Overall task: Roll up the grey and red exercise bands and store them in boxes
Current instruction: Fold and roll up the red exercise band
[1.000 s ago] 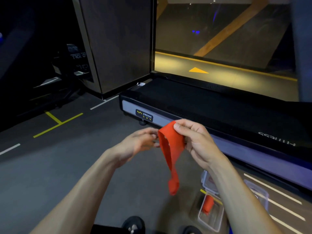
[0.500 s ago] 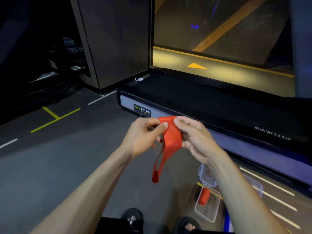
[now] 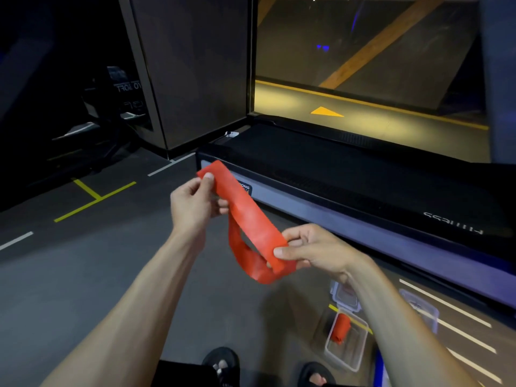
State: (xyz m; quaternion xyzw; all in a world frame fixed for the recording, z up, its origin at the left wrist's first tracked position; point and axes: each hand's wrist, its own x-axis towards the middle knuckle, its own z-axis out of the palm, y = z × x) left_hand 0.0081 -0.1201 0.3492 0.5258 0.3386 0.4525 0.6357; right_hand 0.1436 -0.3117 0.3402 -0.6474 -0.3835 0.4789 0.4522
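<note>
I hold a red exercise band (image 3: 248,216) stretched flat between both hands, slanting from upper left to lower right, with its lower layer sagging in a loop. My left hand (image 3: 192,203) pinches its far end. My right hand (image 3: 312,248) pinches the near end. Down on the floor at the right stands an open clear plastic box (image 3: 347,356) with a rolled red band (image 3: 341,328) inside. Its lid (image 3: 344,296) lies hinged open behind it. No grey band is visible.
A black treadmill deck (image 3: 349,174) runs across the floor just beyond my hands. A second clear box (image 3: 424,311) lies right of my forearm. My sandalled feet (image 3: 223,364) are at the bottom. Grey floor with yellow and white lines spreads to the left.
My hands have moved apart, pulling the bunched, dangling band out into a flat strip: the left hand went up and left, the right hand down and right.
</note>
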